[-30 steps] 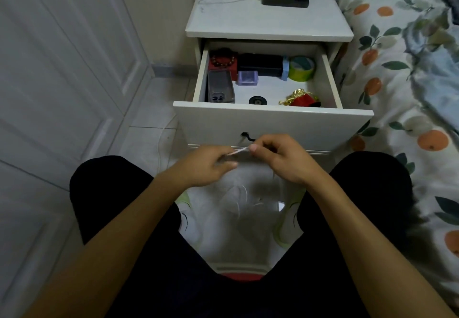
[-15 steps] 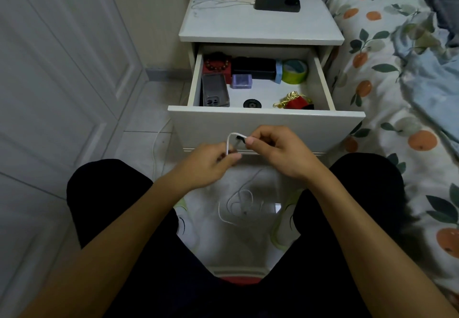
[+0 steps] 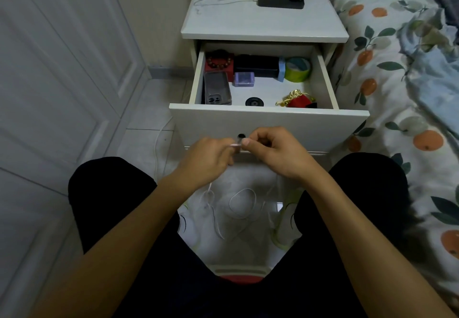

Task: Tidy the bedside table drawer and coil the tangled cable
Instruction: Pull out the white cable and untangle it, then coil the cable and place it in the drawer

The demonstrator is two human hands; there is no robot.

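While both hands pinch the cable [image 3: 234,145], drawer [image 3: 268,121] stands open

Dim, flat indoor light fills a bedroom scene, its source out of sight; whites read grey-green and colours are muted. The bedside table [image 3: 264,23] top is the brightest surface, with a soft sheen and no hard glare, while a small bright reflection shows on the floor tile [image 3: 279,205] between the knees. The dark trousers [image 3: 367,193] swallow detail into near-black, and shadows are soft-edged, deepest under the tabletop at the back of the drawer [image 3: 269,118]. Wide-angle distortion bows the door panels [image 3: 62,94] at left and stretches the forearms toward the lower corners. The left hand [image 3: 207,159], right hand [image 3: 275,152] and cable [image 3: 242,203] are softened by motion blur and compression
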